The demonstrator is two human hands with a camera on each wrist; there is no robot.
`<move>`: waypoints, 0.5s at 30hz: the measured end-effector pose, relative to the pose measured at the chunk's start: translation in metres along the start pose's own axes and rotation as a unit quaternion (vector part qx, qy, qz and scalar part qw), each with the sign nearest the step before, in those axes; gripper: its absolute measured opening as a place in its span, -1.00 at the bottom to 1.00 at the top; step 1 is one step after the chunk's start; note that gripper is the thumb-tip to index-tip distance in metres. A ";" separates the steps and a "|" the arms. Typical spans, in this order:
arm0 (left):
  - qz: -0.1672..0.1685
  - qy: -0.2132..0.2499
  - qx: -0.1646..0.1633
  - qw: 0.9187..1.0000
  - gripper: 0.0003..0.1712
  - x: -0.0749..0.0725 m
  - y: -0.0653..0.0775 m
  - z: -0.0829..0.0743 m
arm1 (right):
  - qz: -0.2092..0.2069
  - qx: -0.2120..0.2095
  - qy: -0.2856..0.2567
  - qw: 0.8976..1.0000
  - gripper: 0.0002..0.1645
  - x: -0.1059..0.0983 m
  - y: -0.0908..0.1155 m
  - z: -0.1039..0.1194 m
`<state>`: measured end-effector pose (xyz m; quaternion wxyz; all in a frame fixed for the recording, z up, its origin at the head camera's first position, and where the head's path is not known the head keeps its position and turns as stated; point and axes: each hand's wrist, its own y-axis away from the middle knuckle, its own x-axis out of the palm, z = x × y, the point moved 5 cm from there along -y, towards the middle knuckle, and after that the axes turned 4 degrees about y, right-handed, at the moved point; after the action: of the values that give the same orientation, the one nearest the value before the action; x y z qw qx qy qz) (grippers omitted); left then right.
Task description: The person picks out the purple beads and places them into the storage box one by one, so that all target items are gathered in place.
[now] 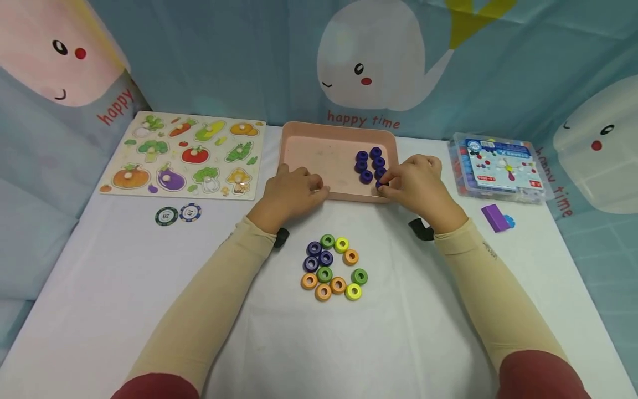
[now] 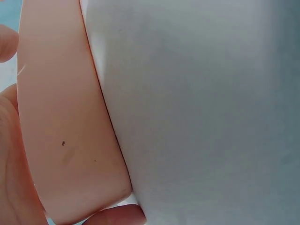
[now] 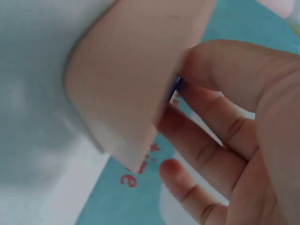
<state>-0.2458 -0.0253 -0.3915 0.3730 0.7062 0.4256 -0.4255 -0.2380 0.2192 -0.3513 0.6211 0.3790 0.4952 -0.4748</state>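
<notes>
1 tray (image 1: 319, 166) — left hand (image 1: 291, 194) gripping it, right hand (image 1: 421, 185) pinching 1 purple ring (image 1: 381, 185)
12 loose rings (image 1: 324, 280) nearby — pinched one part-hidden

Middle of tray (image 1: 324, 160) free from above; purple rings (image 1: 361, 170) crowd right side; loose rings (image 1: 324, 280) obstruct table (image 1: 399, 332) centre.

A play-corner kind of setting is suggested, though whether it has been set up in a home, a nursery or a studio cannot be told. A white-covered worktop (image 1: 413, 332) is bounded at the back and both sides by blue fabric (image 1: 224, 55), on which smiling whales (image 1: 371, 61) and "happy time" lettering (image 1: 346, 118) are printed. Children's-style items are laid out: a vegetable peg puzzle (image 1: 216, 160), coloured rings (image 1: 319, 274), a pink tray (image 1: 319, 160) and a boxed set of small pieces (image 1: 505, 166).
</notes>
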 end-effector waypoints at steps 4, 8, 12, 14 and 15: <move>-0.003 0.001 0.002 1.000 -0.39 0.002 -0.001 -0.001 | 0.000 0.007 0.012 1.000 -0.84 0.010 -0.012 -0.008; -0.007 0.000 0.000 1.000 -0.40 0.002 -0.001 -0.001 | -0.016 0.005 0.012 1.000 -0.85 0.014 -0.020 -0.011; -0.005 0.005 -0.002 1.000 -0.40 0.000 -0.001 -0.001 | -0.036 0.001 0.004 0.999 -0.82 0.010 -0.017 -0.004; -0.003 0.004 -0.001 1.000 -0.40 0.000 -0.001 -0.001 | -0.053 -0.029 -0.015 0.998 -0.84 0.004 -0.007 0.012; -0.002 0.004 -0.001 1.000 -0.40 -0.001 -0.001 -0.001 | -0.059 -0.059 -0.028 0.996 -0.85 0.002 -0.001 0.024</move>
<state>-0.2464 -0.0242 -0.3906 0.3715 0.7064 0.4290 -0.4231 -0.2325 0.1964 -0.3479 0.6268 0.2985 0.5259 -0.4914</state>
